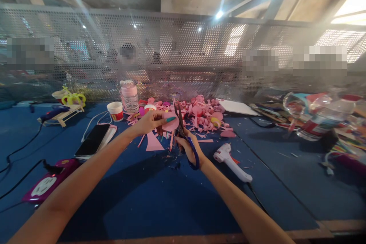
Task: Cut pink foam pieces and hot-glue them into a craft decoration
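Observation:
Between the thumb and fingers of my left hand point(153, 121) is a rounded piece of pink paper point(170, 123). My right hand point(192, 148) grips a pair of scissors point(193, 156) by its dark blue handles. Its dark blades point up and away from me, apart at the tips, right at the paper's right edge. Whether they touch the paper I cannot tell. Behind both hands spreads a heap of pink paper scraps point(200, 111), with curled strips and cut shapes. A pink paper triangle point(154, 142) lies flat below my left hand.
Right of my right hand lies a white glue gun point(233, 163) with its cord. On the left are a phone point(93, 140), a paper cup point(114, 111) and a magenta power strip point(51, 181). A clear bottle point(130, 97) stands behind; a large plastic bottle point(323, 120) is at right.

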Demonstrator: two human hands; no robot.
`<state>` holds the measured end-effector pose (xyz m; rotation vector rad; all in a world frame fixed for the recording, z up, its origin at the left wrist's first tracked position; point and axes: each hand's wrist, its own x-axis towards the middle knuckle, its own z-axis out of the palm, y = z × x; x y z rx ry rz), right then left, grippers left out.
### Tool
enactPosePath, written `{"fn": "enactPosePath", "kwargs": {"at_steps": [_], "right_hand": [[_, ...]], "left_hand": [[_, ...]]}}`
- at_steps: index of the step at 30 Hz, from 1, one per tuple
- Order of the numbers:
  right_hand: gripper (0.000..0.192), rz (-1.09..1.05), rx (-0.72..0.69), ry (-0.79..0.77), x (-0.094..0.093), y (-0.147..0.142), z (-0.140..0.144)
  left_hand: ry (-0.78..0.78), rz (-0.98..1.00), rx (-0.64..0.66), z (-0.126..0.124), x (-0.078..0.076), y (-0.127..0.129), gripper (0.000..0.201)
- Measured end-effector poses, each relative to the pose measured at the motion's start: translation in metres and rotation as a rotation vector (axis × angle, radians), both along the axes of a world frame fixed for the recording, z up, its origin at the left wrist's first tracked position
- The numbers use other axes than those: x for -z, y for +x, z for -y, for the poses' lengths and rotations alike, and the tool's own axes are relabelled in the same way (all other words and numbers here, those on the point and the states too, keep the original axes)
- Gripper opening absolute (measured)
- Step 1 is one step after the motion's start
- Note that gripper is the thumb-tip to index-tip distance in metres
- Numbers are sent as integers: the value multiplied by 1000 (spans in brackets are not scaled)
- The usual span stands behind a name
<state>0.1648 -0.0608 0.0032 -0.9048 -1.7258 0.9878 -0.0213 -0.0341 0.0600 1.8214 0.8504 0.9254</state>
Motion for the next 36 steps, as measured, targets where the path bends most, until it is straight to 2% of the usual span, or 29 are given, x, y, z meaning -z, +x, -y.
{"fn": "enactPosePath", "kwargs": {"at_steps": [5, 21, 36], "right_hand": [[13, -19, -34, 1, 0, 0, 0], [9, 99, 13, 40, 4, 4, -7], [11, 109, -2, 27, 2, 3, -5]], "left_hand": [[33, -46, -30, 1, -2, -1, 34], [46, -50, -19, 0, -2, -2, 28], [57, -86, -35, 2, -6, -3, 32]]}}
